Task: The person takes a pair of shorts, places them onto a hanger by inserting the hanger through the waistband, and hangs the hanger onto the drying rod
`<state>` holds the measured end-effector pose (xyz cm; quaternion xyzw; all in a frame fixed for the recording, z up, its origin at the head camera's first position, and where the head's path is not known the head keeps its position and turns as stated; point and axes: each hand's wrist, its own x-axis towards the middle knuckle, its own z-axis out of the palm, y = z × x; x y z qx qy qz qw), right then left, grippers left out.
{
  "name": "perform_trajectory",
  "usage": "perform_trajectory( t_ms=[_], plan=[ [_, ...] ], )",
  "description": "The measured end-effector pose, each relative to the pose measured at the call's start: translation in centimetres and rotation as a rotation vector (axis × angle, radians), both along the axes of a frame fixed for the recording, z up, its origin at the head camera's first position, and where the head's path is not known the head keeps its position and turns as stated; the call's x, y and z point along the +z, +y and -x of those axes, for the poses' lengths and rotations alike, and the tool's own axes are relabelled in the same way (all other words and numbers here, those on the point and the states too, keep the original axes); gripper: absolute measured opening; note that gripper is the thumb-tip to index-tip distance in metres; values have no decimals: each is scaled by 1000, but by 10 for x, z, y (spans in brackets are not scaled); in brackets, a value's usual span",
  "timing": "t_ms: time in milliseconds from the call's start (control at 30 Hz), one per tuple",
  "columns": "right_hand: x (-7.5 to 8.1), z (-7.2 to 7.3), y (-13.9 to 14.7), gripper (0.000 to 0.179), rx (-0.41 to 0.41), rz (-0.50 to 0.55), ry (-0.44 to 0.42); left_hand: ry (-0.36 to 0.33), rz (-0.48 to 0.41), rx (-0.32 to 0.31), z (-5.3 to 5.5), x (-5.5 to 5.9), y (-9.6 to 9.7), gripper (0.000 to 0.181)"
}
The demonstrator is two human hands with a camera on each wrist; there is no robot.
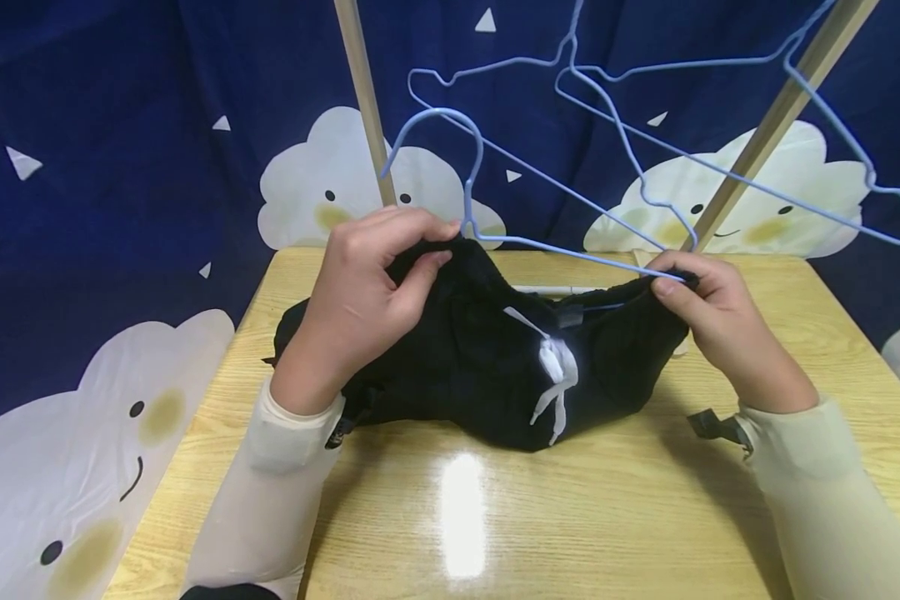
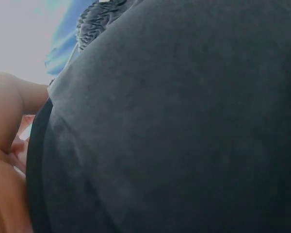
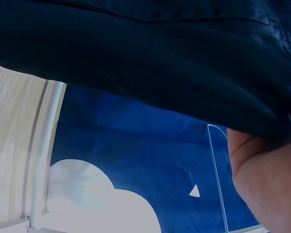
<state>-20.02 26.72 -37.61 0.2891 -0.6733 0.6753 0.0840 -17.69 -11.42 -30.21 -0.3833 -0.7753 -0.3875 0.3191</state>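
Note:
A pair of black drawstring pants [image 1: 480, 358] hangs bunched between my hands above the table, its white drawstring [image 1: 557, 371] dangling at the front. A blue hanger [image 1: 562, 248] lies along the waistband, with its hook standing up on the left and part of it inside the opening. My left hand [image 1: 367, 292] pinches the waistband close to the hook's base. At the other side my right hand [image 1: 727, 317] pinches the waistband together with the hanger's end. Dark cloth [image 2: 174, 116] fills most of the left wrist view, and the pants [image 3: 150, 68] cover the top of the right wrist view.
Two more blue hangers [image 1: 521, 61] hang behind, close above my hands. Wooden poles [image 1: 363, 92] rise at the back on both sides. A white rod [image 1: 551, 291] lies on the wooden table [image 1: 600, 517] behind the pants. Beyond is a blue cloud-print curtain [image 1: 120, 100].

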Motion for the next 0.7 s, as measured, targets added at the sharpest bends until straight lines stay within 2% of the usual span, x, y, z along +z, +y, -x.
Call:
perform_trajectory(
  t_ms=[300,533,700],
  plan=[
    [-4,1,-1,17,-40,-8,39,-25,-22,-25,-5,2,2,19],
    [-1,-2,0,19,-89,-108,41,-22,-19,-36,-7,2,4,20],
    [0,-2,0,21,-115,-203,51,13,-9,-48,-7,1,5,21]
  ],
)
